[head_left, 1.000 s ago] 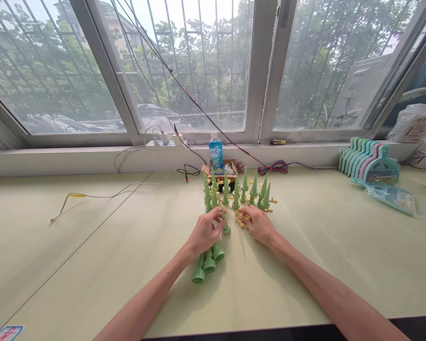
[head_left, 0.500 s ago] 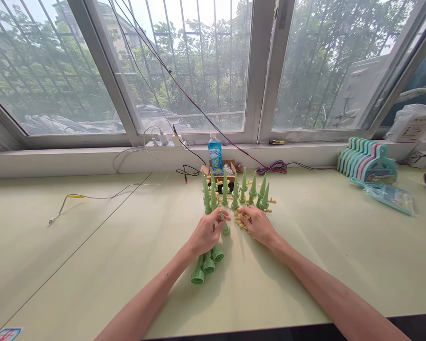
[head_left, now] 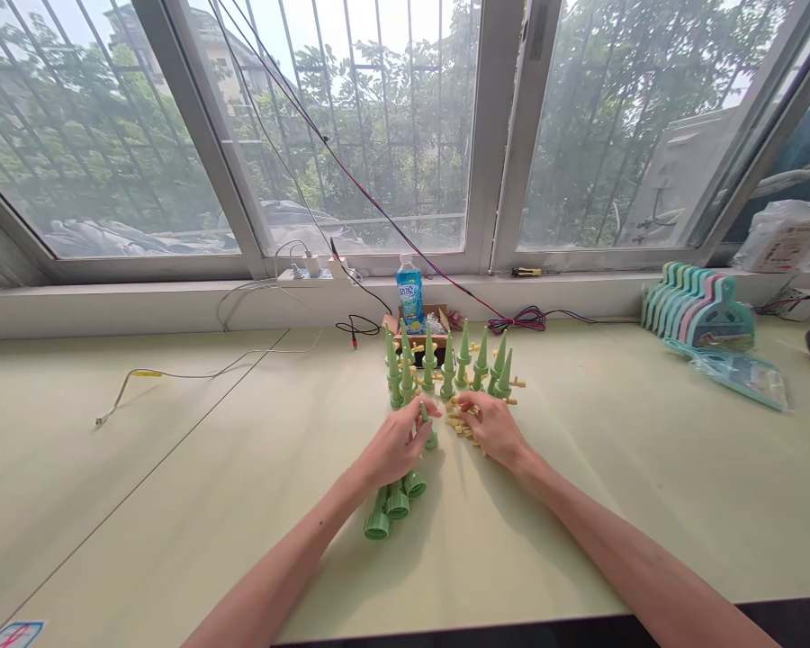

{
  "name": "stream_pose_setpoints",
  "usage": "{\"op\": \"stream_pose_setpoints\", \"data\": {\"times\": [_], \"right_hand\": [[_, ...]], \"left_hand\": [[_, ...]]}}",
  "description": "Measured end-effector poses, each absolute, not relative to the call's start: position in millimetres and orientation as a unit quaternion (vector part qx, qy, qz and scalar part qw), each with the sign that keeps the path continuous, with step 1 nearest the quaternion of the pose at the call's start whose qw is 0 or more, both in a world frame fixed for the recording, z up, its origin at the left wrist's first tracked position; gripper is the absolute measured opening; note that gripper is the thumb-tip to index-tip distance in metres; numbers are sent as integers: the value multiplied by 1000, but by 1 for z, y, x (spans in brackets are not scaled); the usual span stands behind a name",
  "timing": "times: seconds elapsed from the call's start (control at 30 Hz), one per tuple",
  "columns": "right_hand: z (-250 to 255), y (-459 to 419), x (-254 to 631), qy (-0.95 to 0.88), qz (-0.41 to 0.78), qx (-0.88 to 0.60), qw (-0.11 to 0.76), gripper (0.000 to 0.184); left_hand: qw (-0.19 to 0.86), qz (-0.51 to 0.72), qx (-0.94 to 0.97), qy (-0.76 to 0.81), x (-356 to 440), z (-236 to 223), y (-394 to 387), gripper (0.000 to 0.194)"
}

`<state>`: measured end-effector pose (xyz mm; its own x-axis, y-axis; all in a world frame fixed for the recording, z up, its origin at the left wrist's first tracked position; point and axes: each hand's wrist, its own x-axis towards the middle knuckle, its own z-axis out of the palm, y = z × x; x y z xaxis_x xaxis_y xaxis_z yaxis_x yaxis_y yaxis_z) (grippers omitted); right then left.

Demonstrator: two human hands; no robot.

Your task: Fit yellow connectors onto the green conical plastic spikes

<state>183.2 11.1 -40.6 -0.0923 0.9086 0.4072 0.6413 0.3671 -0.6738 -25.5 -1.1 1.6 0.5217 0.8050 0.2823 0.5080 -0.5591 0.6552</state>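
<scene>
My left hand [head_left: 395, 441] is closed around a green plastic watering spike [head_left: 431, 439], whose pointed tip rises between thumb and fingers. To the right, my right hand [head_left: 496, 423] has its fingers curled down at a small pile of yellow plastic valves [head_left: 460, 428]. Its fingertips partly cover the pile, and I cannot make out what they pinch. Several green spikes [head_left: 448, 367] stand upright behind both hands, some with yellow valves sticking out of their sides. Below my left wrist lie three more green spikes [head_left: 397, 504] on their sides, threaded open ends toward me.
A blue bottle [head_left: 410, 295] and a small cardboard box [head_left: 437, 326] stand behind the spikes. Cables [head_left: 523, 318] lie along the wall, and a white cable [head_left: 195, 367] crosses the table at left. Teal and pink plastic scoops [head_left: 698, 308] stand at right beside a bagged one [head_left: 739, 373].
Both hands stay almost where they were. The whole view has shifted very slightly, and the left fingers have moved a touch around the spike.
</scene>
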Motion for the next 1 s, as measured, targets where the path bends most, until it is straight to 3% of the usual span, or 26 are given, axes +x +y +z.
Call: {"op": "stream_pose_setpoints", "data": {"times": [0.23, 1.0], "right_hand": [[-40, 12, 183, -731, 137, -542, 391, 18], [-40, 16, 182, -723, 166, -559, 371, 15]], "left_hand": [[206, 293, 841, 405, -27, -4, 3, 10], [204, 304, 827, 426, -24, -1, 3, 13]]}}
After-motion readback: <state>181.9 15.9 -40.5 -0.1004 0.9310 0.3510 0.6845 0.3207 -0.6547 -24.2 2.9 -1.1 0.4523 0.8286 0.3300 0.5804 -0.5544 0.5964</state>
